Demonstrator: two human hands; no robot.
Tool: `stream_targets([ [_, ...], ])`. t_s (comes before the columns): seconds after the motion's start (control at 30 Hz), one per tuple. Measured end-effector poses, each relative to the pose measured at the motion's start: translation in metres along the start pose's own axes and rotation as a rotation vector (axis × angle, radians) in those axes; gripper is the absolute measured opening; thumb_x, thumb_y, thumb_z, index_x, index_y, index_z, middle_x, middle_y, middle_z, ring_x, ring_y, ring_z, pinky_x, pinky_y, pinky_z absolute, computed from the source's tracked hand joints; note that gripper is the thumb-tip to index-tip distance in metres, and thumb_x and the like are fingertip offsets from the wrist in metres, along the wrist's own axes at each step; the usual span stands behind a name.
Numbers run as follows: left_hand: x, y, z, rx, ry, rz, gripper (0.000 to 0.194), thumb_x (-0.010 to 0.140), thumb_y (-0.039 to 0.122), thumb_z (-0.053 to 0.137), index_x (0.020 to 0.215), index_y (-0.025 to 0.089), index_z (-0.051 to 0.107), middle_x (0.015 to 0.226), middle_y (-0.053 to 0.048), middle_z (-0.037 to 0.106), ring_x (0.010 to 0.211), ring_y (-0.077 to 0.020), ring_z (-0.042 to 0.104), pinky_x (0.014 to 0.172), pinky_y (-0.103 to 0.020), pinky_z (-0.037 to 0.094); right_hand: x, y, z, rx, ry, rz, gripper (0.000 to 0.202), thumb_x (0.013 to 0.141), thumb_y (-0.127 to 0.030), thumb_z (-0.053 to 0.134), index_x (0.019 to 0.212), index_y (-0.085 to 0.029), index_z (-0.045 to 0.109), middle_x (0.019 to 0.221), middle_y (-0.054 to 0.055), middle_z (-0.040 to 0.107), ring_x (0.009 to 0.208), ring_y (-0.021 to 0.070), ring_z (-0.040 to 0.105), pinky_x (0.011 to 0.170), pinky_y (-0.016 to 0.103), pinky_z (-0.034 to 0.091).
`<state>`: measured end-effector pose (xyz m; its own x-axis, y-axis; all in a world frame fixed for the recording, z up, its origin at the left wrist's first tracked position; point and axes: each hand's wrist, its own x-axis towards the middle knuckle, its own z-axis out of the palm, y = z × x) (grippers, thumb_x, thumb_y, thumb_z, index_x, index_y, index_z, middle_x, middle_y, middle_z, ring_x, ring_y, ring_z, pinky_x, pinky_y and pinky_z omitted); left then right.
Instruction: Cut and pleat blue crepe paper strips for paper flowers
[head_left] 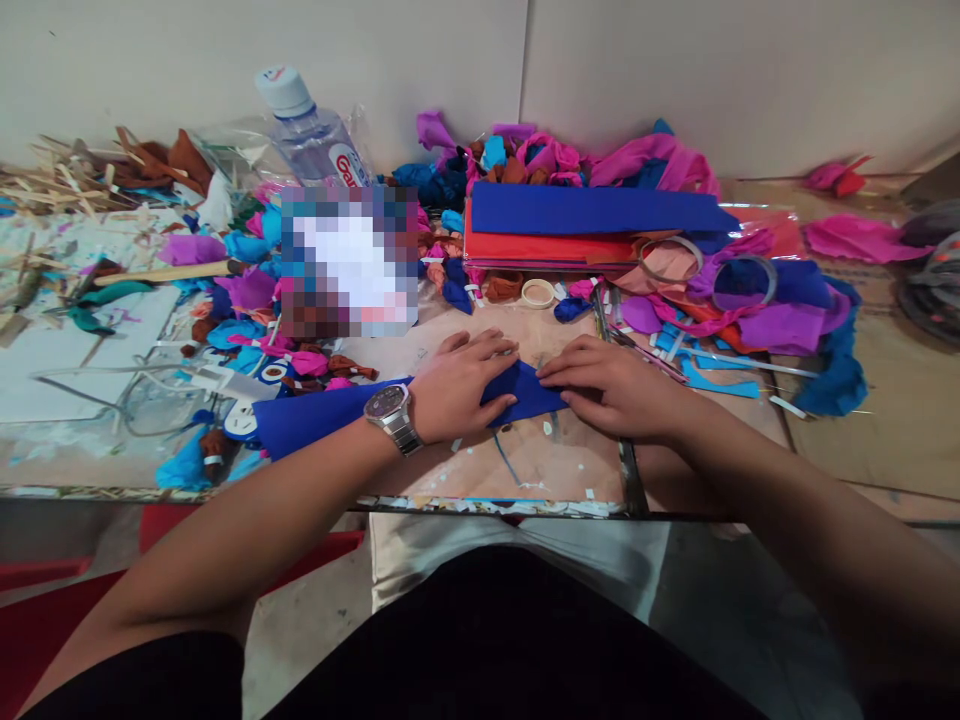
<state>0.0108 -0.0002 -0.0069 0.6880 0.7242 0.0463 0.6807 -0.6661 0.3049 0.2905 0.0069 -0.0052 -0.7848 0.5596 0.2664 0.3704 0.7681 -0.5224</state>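
A dark blue strip of paper or thin fabric (322, 415) lies slantwise on the worktable in front of me. My left hand (465, 385) rests over it palm down, its fingers stretched and the thumb apart; a metal-banded watch (390, 415) is on that wrist. Past the left hand, the strip's right end (525, 385) comes to a slanted edge. There my right hand (607, 385) touches the strip with outstretched fingertips, thumb below them. My palms hide part of the strip.
Behind my hands lies a stack of blue (592, 208) and red sheets (547, 248). Colourful scraps (255, 290) crowd the left beside a water bottle (319, 140), a charger with cable (225, 382) and green-handled pliers (112, 295). Tape rings (742, 283) sit at the right.
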Motion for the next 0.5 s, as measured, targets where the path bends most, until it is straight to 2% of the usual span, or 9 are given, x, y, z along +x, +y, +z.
stream_targets([
  [0.27,0.0003,0.0002,0.0007,-0.017,0.003,-0.004,0.055,0.097,0.043,0.057,0.148,0.021,0.056,0.159,-0.012,0.051,0.152,-0.0331,0.041,0.124,-0.060,0.032,0.0001,-0.0016,-0.0001,0.005,-0.013,0.001,0.045,0.091,-0.022,0.068,0.136,-0.030,0.070,0.131,0.006,0.074,0.119,0.0308,0.063,0.106,0.055,0.051],
  [0.5,0.0002,0.0011,-0.0020,-0.008,-0.009,-0.017,0.056,0.097,0.043,0.056,0.148,0.019,0.055,0.160,-0.012,0.051,0.153,-0.0339,0.041,0.124,-0.061,0.031,-0.0003,0.0011,0.0012,-0.018,-0.030,-0.001,0.044,0.091,-0.022,0.068,0.135,-0.029,0.071,0.129,0.005,0.075,0.120,0.0312,0.060,0.106,0.055,0.051],
])
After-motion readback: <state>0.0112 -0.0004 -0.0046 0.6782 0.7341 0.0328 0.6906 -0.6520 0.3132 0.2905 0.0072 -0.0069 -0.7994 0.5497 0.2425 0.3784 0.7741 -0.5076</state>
